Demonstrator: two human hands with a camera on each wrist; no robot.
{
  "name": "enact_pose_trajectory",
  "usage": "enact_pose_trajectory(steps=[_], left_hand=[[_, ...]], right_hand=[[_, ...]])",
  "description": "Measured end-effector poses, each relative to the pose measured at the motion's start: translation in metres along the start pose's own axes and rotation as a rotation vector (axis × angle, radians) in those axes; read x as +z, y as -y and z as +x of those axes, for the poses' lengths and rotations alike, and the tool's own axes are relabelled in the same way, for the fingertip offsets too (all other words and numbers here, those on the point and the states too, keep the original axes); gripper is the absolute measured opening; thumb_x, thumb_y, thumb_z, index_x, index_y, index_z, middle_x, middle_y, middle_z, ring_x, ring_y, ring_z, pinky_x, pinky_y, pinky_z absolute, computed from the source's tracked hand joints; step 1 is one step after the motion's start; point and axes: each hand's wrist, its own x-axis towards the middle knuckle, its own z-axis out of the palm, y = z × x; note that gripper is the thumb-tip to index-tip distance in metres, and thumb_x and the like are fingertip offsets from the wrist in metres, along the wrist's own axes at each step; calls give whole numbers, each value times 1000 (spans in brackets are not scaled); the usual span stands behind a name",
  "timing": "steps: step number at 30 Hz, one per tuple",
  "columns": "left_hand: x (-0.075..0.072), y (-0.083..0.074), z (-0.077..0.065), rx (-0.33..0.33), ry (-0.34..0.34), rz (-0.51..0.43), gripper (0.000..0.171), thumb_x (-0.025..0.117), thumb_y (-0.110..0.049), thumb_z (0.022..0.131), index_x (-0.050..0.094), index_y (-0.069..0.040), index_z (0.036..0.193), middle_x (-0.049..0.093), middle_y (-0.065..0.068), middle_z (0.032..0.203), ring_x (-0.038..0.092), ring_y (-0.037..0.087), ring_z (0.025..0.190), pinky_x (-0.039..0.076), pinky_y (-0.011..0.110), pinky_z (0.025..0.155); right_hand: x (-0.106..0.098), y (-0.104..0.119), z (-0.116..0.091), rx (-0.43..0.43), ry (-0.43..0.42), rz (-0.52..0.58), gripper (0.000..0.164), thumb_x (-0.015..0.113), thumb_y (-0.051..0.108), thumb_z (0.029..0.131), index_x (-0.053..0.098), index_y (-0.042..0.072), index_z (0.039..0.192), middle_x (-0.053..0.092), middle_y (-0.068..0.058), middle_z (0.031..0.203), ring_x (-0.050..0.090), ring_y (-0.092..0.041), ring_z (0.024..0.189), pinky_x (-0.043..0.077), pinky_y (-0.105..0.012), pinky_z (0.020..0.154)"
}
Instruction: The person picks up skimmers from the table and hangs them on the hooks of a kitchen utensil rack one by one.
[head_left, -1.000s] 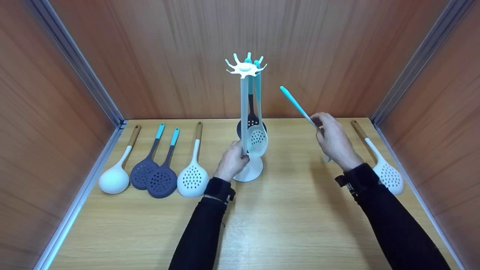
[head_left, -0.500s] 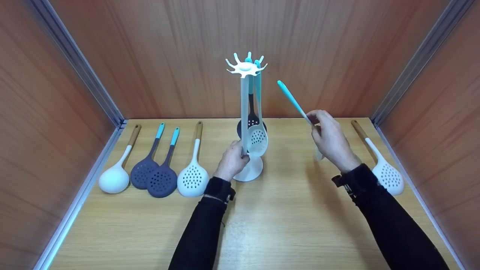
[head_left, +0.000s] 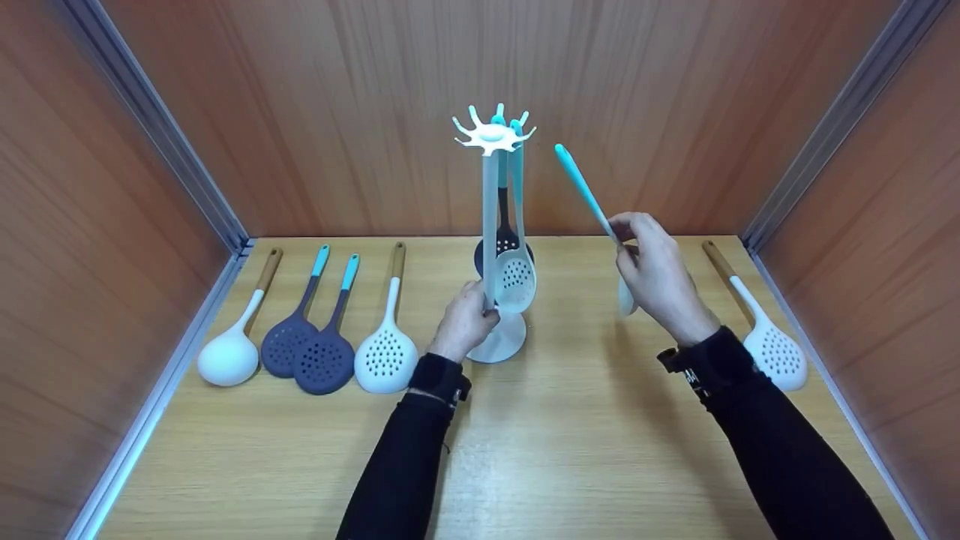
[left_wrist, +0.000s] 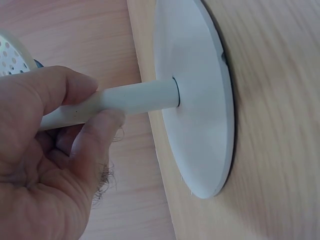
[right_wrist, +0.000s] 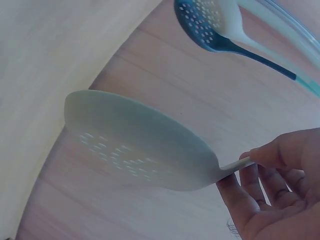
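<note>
My left hand [head_left: 461, 322] grips the white post of a utensil stand [head_left: 490, 217] low down, just above its round base. In the left wrist view, thumb and finger pinch the post [left_wrist: 140, 96] beside the flat base [left_wrist: 200, 105]. From the stand's hooks hang a pale slotted spoon [head_left: 516, 281] with a teal handle and, behind it, a dark slotted utensil [head_left: 503, 206]. My right hand [head_left: 656, 274] pinches a pale slotted turner [right_wrist: 140, 137] by its shaft, to the right of the stand. Its teal handle points up and left, head hanging below the hand.
On the left of the wooden table [head_left: 525, 450] lie a white ladle [head_left: 229, 358], two dark slotted turners [head_left: 324, 364] overlapping, and a white slotted turner [head_left: 386, 360]. Another white slotted turner [head_left: 776, 352] lies by the right wall. Wood panels [head_left: 360, 112] enclose the back and sides.
My right hand has moved up and slightly left with the slotted turner, whose handle now stands steeper. The left hand stays on the post.
</note>
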Motion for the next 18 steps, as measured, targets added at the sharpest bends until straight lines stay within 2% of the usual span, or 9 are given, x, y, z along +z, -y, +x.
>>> enact_pose_trajectory(steps=[10,18], left_hand=[[0,0,-1,31,-13,32,58,73,5,106,65,-5,163,73,24,152,69,42,147,57,60,130],[-1,-1,-1,26,-9,19,56,73,5,107,66,-4,162,73,25,152,69,42,149,55,61,132]], right_hand=[[-1,16,1,-30,-40,26,38,56,-13,113,65,-5,148,71,-24,142,74,-40,137,68,-54,116],[-3,27,0,-48,-45,5,39,58,-13,113,66,-4,151,71,-23,143,75,-40,136,66,-56,119]])
